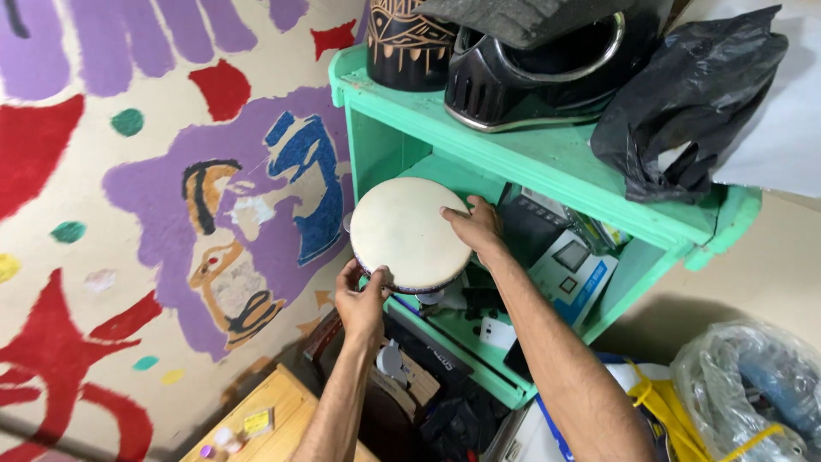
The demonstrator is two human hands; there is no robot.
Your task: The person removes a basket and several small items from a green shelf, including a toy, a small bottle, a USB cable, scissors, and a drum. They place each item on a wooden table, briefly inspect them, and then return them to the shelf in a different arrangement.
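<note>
Now I hold a small round drum (409, 233) with both hands, in front of the open middle level of a green shelf (547, 158). My left hand (361, 299) grips the lower rim of the drum, thumb on the pale skin and fingers closed under it. My right hand (475, 226) grips the right rim, fingers curled over the edge. The drum is tilted, its pale face turned to me, at the left front corner of that level. On the top board stand a black helmet (530, 81), a dark patterned pot (409, 43) near the left edge and a black plastic bag (684, 103) at the right end. Behind the drum lie some boxes (571, 269). Left of the shelf is a painted wall (171, 197).
</note>
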